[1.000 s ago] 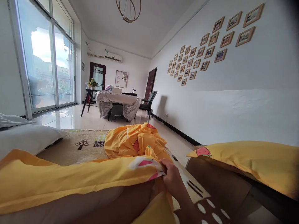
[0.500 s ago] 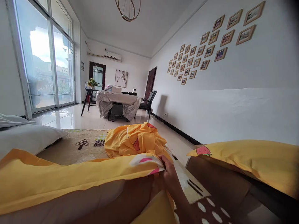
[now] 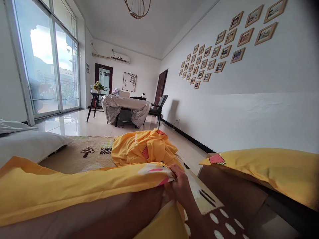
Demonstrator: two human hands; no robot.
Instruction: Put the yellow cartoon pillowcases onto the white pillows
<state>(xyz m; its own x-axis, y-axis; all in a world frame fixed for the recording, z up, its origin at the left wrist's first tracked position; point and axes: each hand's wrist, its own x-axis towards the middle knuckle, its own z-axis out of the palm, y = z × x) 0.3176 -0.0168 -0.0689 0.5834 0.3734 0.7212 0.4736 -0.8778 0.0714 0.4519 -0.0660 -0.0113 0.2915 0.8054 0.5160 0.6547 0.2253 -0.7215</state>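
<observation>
A yellow pillowcase with a white and pink print stretches across the front of the view from the left edge. My right hand is closed on its right-hand corner, with the fingers wrapped over the cloth. Beneath the cloth runs a blurred brown shape that looks like my left arm. It reaches toward the right hand, and the left hand's fingers are hidden. Just beyond the pillowcase lies a crumpled heap of yellow cloth with red prints. Another fold of yellow fabric shows at the bottom.
A white pillow lies left on a beige patterned blanket. To the right, a yellow pillow rests on a brown box. Farther off stand a plastic-covered table and a black chair. Framed pictures hang on the right wall.
The view has shifted slightly. The right hand keeps its hold on the pillowcase corner, which sits at nearly the same place.
</observation>
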